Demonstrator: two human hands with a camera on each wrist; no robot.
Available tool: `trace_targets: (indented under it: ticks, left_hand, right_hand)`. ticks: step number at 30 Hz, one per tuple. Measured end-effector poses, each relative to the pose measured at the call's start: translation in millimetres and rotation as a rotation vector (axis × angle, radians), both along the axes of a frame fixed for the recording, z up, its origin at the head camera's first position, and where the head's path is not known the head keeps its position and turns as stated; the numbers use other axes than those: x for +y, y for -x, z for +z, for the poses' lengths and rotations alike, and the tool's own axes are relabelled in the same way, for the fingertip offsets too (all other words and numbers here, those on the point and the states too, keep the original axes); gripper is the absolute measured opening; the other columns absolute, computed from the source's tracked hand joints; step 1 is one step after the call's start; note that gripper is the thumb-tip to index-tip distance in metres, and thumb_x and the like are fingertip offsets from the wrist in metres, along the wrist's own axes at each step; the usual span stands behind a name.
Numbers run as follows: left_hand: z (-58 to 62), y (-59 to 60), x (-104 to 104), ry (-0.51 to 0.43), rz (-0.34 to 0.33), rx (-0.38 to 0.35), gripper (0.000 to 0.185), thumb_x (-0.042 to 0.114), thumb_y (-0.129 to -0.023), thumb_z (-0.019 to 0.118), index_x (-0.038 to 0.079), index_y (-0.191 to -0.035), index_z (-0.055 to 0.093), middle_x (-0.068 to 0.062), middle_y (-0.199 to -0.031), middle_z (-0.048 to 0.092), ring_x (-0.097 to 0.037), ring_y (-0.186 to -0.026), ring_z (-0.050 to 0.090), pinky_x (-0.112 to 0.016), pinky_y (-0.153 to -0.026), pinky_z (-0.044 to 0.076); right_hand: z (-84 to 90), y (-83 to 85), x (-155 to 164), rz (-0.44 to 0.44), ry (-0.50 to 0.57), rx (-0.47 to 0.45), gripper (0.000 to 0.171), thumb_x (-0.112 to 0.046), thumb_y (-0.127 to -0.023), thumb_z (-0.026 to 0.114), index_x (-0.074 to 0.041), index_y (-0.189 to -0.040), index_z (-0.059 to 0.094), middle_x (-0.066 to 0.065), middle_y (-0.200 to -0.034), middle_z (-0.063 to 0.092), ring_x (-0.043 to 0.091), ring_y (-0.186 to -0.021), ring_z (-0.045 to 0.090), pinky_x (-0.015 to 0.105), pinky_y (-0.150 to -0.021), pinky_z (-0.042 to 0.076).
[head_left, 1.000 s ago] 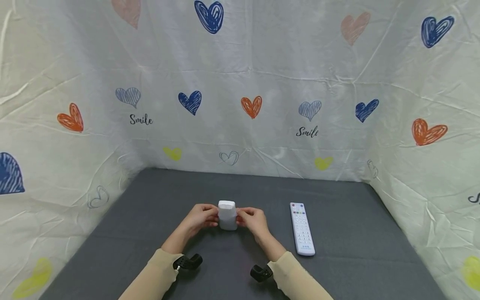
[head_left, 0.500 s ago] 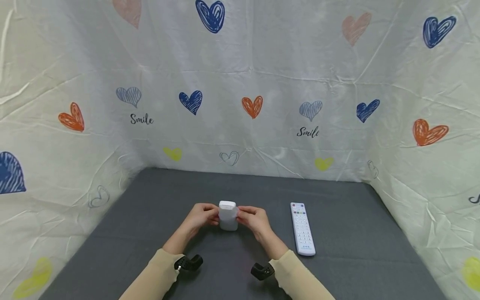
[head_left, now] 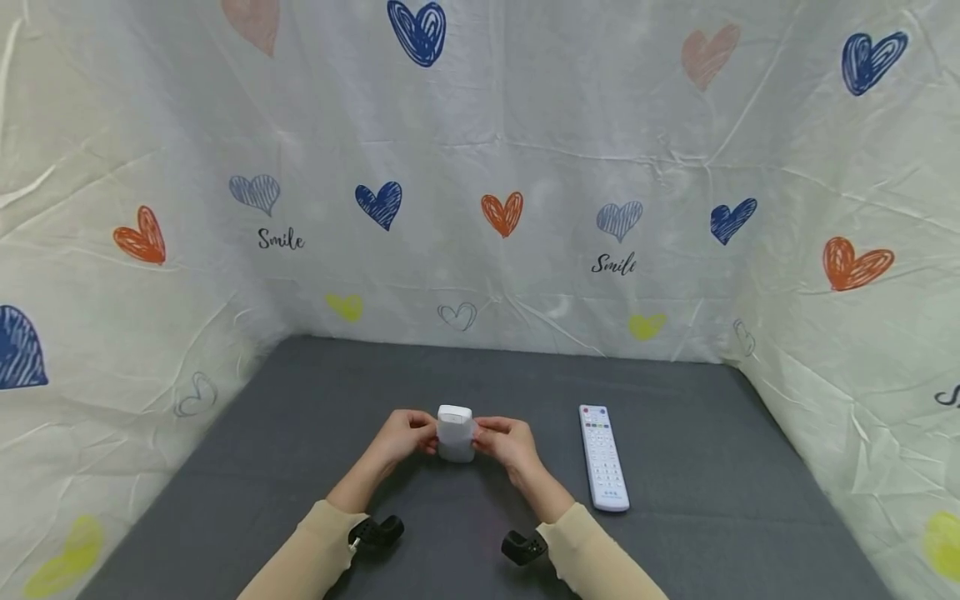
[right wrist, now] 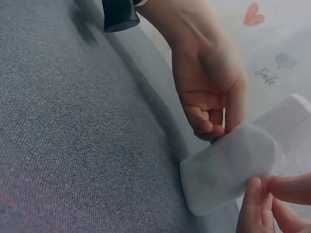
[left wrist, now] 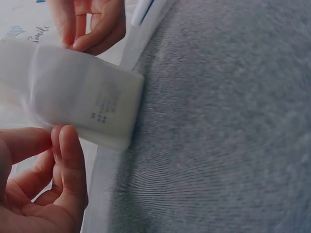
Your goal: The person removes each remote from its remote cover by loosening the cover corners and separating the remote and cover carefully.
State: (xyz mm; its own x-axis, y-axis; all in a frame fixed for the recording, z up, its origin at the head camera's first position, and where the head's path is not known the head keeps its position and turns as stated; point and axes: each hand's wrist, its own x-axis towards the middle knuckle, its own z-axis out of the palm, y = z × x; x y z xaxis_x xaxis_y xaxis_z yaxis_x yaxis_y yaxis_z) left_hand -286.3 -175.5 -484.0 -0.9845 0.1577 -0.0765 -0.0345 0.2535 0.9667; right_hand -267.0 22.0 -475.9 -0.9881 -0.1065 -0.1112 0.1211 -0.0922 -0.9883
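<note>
At the middle of the table stands a small white rounded device (head_left: 453, 412), upright in a frosted translucent sleeve (head_left: 455, 446). Faint print shows through the sleeve (left wrist: 92, 97) in the left wrist view. The device's top (right wrist: 296, 109) sticks out past the sleeve's mouth in the right wrist view. My left hand (head_left: 402, 435) pinches the sleeve's left edge between thumb and fingers, close to the mouth. On the opposite edge, my right hand (head_left: 510, 442) pinches it in the same way. The sleeve's lower end is right at the tabletop.
A white remote control (head_left: 604, 458) with many buttons lies to the right of my right hand. Dark grey cloth (head_left: 360, 375) covers the table. Behind and at both sides hangs a white curtain (head_left: 555, 100) printed with hearts.
Both hands keep their pinch on the sleeve. The device and the hands sit very slightly lower in the head view than half a second ago. The remote control has stayed put.
</note>
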Motion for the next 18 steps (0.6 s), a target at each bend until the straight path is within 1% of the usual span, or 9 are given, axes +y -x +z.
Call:
trace_targets:
  ticks: [3,6,7,11,13,14,15,18]
  left_hand:
    - [-3.6,0.4,0.9,0.018,0.011,0.0,0.015,0.002,-0.091,0.057,-0.011,-0.093,0.065,-0.003,-0.071,0.064,-0.011,-0.063,0.061,-0.03,-0.061,0.056]
    - [-5.3,1.2,1.2,0.005,0.011,-0.003,0.014,0.001,-0.091,0.057,-0.011,-0.091,0.065,-0.002,-0.069,0.062,-0.01,-0.061,0.06,-0.029,-0.061,0.056]
    - [-2.2,-1.0,1.8,0.003,0.005,-0.005,0.014,0.0,-0.091,0.056,-0.012,-0.091,0.064,-0.002,-0.069,0.062,-0.011,-0.061,0.06,-0.03,-0.061,0.056]
    - [15.1,-13.1,5.9,-0.009,-0.007,-0.013,0.014,-0.003,-0.09,0.055,-0.015,-0.09,0.062,-0.003,-0.068,0.061,-0.012,-0.06,0.06,-0.032,-0.062,0.056]
    - [21.0,-16.7,7.1,-0.003,-0.008,-0.016,0.014,-0.004,-0.09,0.054,-0.016,-0.09,0.062,-0.004,-0.068,0.062,-0.013,-0.061,0.06,-0.034,-0.063,0.056]
    - [19.6,-15.4,7.0,-0.004,-0.005,-0.017,0.014,-0.004,-0.09,0.054,-0.016,-0.09,0.062,-0.004,-0.068,0.062,-0.013,-0.061,0.06,-0.034,-0.063,0.056]
    - [16.1,-12.7,6.3,-0.004,-0.003,-0.019,0.014,-0.005,-0.09,0.054,-0.016,-0.09,0.062,-0.005,-0.068,0.061,-0.013,-0.061,0.06,-0.034,-0.062,0.056]
    - [3.2,-3.9,3.6,0.005,0.007,-0.024,0.014,-0.005,-0.091,0.054,-0.014,-0.09,0.063,-0.005,-0.068,0.062,-0.012,-0.06,0.06,-0.034,-0.061,0.056]
  right_hand:
    - [-1.6,0.6,0.4,-0.001,-0.005,-0.017,0.026,0.005,-0.084,0.065,0.013,-0.109,0.064,0.014,-0.096,0.07,0.009,-0.072,0.064,0.028,-0.072,0.057]
    - [-1.5,1.0,0.2,-0.003,-0.016,-0.01,0.025,0.005,-0.084,0.065,0.013,-0.108,0.064,0.015,-0.095,0.07,0.009,-0.072,0.064,0.028,-0.071,0.057]
    - [2.1,-1.7,0.1,-0.002,-0.023,-0.004,0.025,0.005,-0.084,0.064,0.014,-0.108,0.064,0.016,-0.095,0.07,0.009,-0.072,0.064,0.029,-0.072,0.057]
    - [1.1,-2.4,-1.0,-0.015,-0.05,0.004,0.024,0.006,-0.083,0.064,0.013,-0.106,0.065,0.015,-0.092,0.07,0.009,-0.07,0.063,0.03,-0.071,0.057]
    - [0.6,-1.8,-1.7,-0.021,-0.059,0.0,0.024,0.006,-0.083,0.065,0.013,-0.106,0.065,0.015,-0.092,0.07,0.01,-0.071,0.064,0.031,-0.071,0.057]
    - [-3.0,0.8,-1.8,-0.024,-0.059,-0.007,0.024,0.006,-0.083,0.065,0.012,-0.106,0.065,0.013,-0.091,0.071,0.009,-0.07,0.064,0.03,-0.071,0.057]
    - [-2.5,0.7,-1.7,-0.023,-0.062,-0.012,0.024,0.006,-0.083,0.065,0.011,-0.106,0.065,0.013,-0.09,0.071,0.01,-0.071,0.064,0.031,-0.071,0.058]
    - [-1.5,0.7,-1.3,-0.02,-0.068,-0.025,0.025,0.007,-0.083,0.064,0.011,-0.107,0.065,0.012,-0.089,0.07,0.01,-0.071,0.064,0.032,-0.072,0.058]
